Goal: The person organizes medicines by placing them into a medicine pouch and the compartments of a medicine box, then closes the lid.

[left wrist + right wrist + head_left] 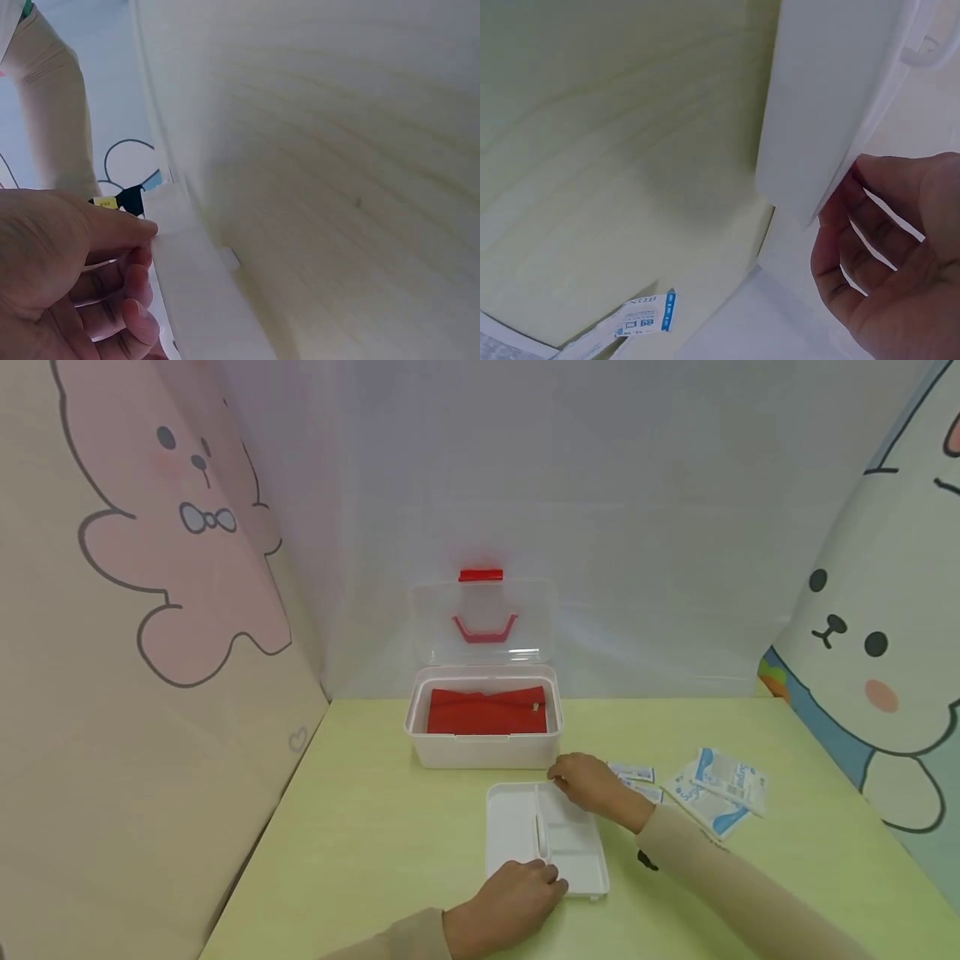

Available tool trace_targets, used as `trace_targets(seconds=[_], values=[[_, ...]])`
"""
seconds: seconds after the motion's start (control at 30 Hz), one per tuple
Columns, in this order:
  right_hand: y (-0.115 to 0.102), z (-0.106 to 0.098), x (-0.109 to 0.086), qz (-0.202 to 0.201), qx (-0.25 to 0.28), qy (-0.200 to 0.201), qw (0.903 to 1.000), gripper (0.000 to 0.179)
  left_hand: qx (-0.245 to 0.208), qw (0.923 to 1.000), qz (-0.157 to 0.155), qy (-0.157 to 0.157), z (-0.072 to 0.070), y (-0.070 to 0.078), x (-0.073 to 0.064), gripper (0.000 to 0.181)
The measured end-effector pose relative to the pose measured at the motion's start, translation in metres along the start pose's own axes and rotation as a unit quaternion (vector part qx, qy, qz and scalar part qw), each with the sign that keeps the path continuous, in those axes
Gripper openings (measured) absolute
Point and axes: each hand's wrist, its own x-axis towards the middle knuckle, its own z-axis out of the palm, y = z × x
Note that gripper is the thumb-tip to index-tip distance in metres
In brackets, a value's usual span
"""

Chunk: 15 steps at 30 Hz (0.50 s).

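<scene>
A white divided tray (513, 818) lies in front of the white box, its compartments facing up. My left hand (510, 906) pinches its near edge. In the left wrist view, the thumb rests on the tray wall (206, 285) with the fingers curled behind. At the far right corner my right hand (588, 785) grips the tray between thumb and fingers; in the right wrist view, the fingertips meet the rim of the white tray (825, 97). Whether the tray touches the table is unclear. The box (487, 752) stands open, with a red cloth-like item (487, 714) inside.
The box's clear lid (442, 627) with a red handle (483, 635) stands upright behind. Two larger printed packets (738, 781) overlap at the right, beside smaller packets (633, 772) near my right wrist. A small black piece (647, 860) shows under the right sleeve.
</scene>
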Motion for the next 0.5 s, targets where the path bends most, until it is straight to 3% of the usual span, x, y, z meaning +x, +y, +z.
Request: trace_targets(seconds=[0.23, 0.5], values=[[0.008, 0.007, -0.001, 0.021, 0.019, -0.004, 0.9996, 0.009, 0.018, 0.9997, -0.005, 0.014, -0.006, 0.000, -0.001, 0.019], [0.013, 0.007, -0.006, 0.016, 0.025, 0.007, 0.9995, 0.010, -0.020, 0.9965, -0.076, -0.029, -0.005, -0.001, -0.009, 0.024]])
